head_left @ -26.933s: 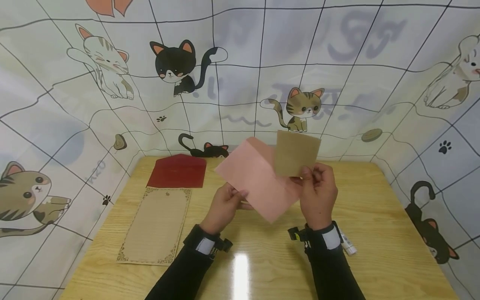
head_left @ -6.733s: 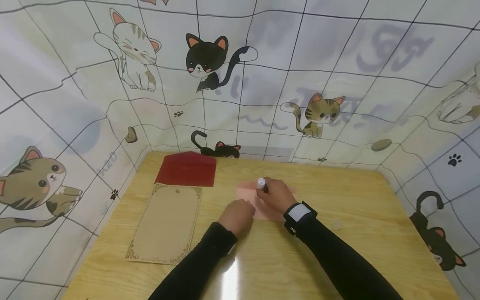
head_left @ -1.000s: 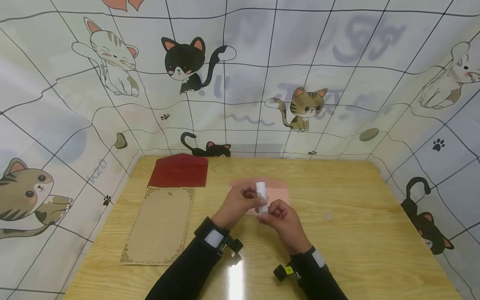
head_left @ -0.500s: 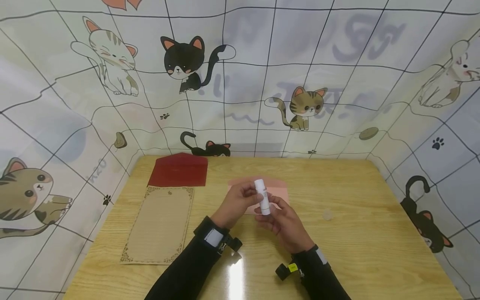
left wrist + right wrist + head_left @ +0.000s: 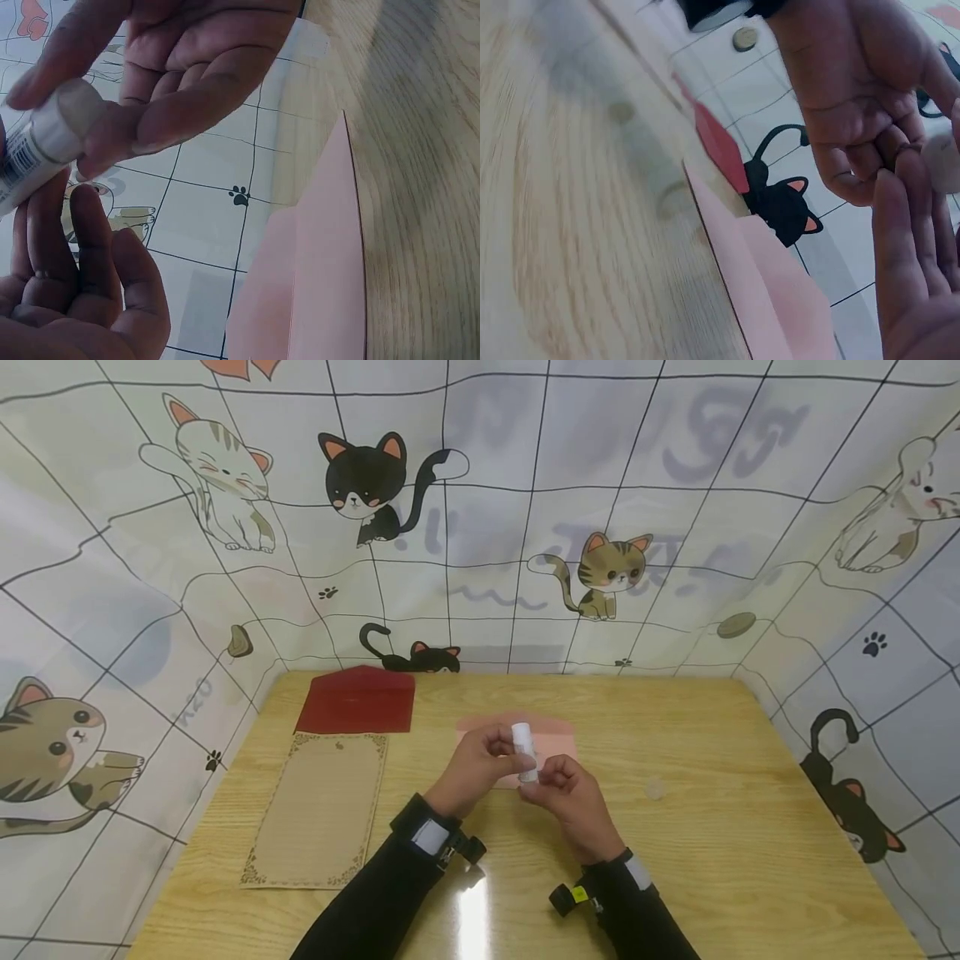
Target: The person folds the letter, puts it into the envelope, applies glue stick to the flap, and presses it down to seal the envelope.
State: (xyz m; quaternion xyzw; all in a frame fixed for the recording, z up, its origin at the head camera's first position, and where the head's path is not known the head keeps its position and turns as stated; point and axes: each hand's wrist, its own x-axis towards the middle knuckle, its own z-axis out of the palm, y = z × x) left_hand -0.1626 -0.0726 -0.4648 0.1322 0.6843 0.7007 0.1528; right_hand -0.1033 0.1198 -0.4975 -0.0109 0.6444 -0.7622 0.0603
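Both hands meet over the middle of the table around a white glue stick (image 5: 523, 752). My left hand (image 5: 474, 768) grips the upper part of its tube between thumb and fingers. At the tube's lower end, my right hand (image 5: 573, 802) pinches with thumb and forefinger. In the left wrist view, a barcode shows on the glue stick (image 5: 34, 154). Just beneath the hands a pink envelope (image 5: 557, 743) lies on the table, its flap spread toward the back. The hands hide its left part.
A red envelope (image 5: 356, 702) lies at the back left, with a bordered sheet of tan letter paper (image 5: 318, 810) in front of it. A small translucent round piece (image 5: 656, 790) rests to the right. Cat-printed cloth (image 5: 487, 527) hangs around the wooden table (image 5: 712, 860).
Earlier the hands held the pink paper and a small tan card, then the right hand pressed the glue stick on the envelope. Now both hold it raised; the right fingers shift at its lower end.
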